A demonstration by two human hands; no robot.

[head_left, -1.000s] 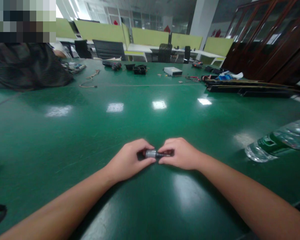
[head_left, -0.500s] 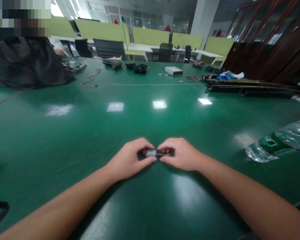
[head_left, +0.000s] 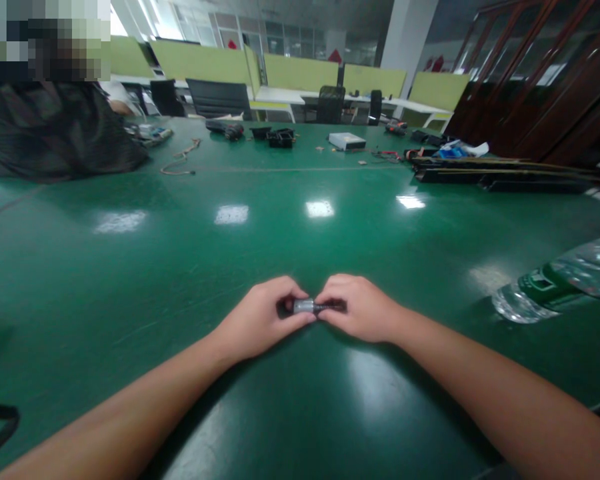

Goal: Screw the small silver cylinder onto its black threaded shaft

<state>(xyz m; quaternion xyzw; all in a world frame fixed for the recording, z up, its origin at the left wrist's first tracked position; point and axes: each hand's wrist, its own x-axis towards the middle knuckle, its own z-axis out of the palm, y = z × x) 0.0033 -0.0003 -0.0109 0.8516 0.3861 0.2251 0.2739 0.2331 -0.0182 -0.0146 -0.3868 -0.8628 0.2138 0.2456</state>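
Note:
A small cylindrical object, silver-grey on its left part and dark on its right, lies sideways low over the green table. My left hand pinches the silver part between thumb and fingers. From the other side, my right hand has its thumb and fingers closed round the dark part. The two hands' fingertips nearly meet at the middle of the object. Its outer ends are partly hidden in the shade of my hands.
A clear water bottle with a green label lies at the right. Dark strips, a white box, black parts and a cable are farther back. A dark mesh bag stands at the back left, near a person.
Both hands stay in nearly the same place. My right fingers have closed in slightly round the dark part, and less of it shows.

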